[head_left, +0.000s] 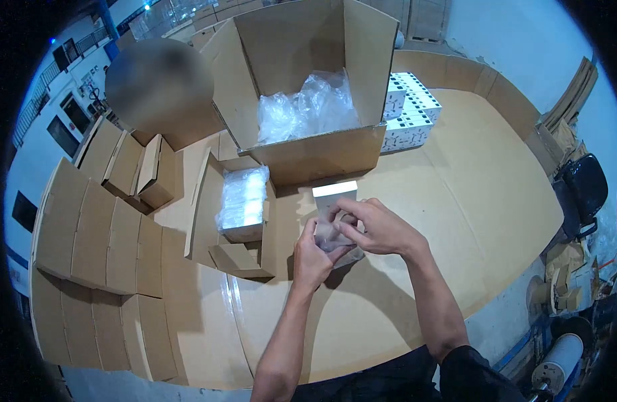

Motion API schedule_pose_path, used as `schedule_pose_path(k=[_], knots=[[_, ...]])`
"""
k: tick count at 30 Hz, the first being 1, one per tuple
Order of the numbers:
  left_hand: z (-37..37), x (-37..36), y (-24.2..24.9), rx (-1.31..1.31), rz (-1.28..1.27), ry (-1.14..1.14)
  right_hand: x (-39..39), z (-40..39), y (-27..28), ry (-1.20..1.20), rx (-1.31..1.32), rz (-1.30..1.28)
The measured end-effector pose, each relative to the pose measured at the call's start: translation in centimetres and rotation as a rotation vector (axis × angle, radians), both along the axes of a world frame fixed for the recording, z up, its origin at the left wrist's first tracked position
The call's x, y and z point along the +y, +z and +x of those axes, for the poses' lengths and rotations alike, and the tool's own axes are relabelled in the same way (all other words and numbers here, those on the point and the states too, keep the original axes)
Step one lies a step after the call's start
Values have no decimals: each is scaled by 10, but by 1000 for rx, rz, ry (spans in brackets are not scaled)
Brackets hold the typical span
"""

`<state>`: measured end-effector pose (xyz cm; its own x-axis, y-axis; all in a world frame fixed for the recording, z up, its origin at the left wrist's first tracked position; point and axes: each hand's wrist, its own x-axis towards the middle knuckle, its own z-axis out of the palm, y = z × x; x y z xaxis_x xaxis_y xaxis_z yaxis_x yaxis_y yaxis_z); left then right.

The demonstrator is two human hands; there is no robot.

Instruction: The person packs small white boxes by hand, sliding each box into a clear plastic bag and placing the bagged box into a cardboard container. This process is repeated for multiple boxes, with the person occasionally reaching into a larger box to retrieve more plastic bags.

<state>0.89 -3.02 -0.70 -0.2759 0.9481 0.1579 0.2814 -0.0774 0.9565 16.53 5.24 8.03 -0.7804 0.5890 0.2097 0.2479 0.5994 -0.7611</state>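
Note:
A small white box (pixel 335 192) stands up between my hands, its lower part in what looks like a clear plastic bag (pixel 330 236). My left hand (pixel 312 260) is closed around the bagged lower end. My right hand (pixel 377 224) reaches in from the right, its fingers curled and pinching at the bag's upper edge against the box. My fingers partly hide the box front. Just left of my hands is an open cardboard carton (pixel 267 231) holding a row of plastic-wrapped white boxes (pixel 243 201).
Behind my hands stands a large open carton (pixel 315 157) with clear plastic bags (pixel 308 107) inside. Printed white boxes (pixel 407 130) are stacked to its right. Brown cartons (pixel 97 234) line the table's left side. A person (pixel 160 84) is at the far left.

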Motion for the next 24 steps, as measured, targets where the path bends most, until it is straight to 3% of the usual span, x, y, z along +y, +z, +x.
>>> schedule_pose_path(k=[5, 7, 10, 14, 17, 19, 22, 24], knots=[[1, 0, 1, -17, 44, -34, 4, -1, -6, 11, -99, 67], [3, 0, -2, 30, -40, 34, 4, -4, -8, -128, -38, -7], [2, 1, -4, 39, -22, 38, -2, -7, 1, -122, 150, -87], [-2, 5, -18, 15, 6, -10, -5, -4, 5, -115, 176, -191], [-2, 5, -20, -9, 7, 25, -5, 1, 1, -47, 214, -144], [1, 4, -13, -144, -16, -47, -5, 2, -7, -131, 64, 187], [1, 3, -6, -130, -38, -73, -2, 3, -12, -142, -35, 186], [1, 3, -8, -167, -22, -80, -2, 3, -13, -178, 37, 166]])
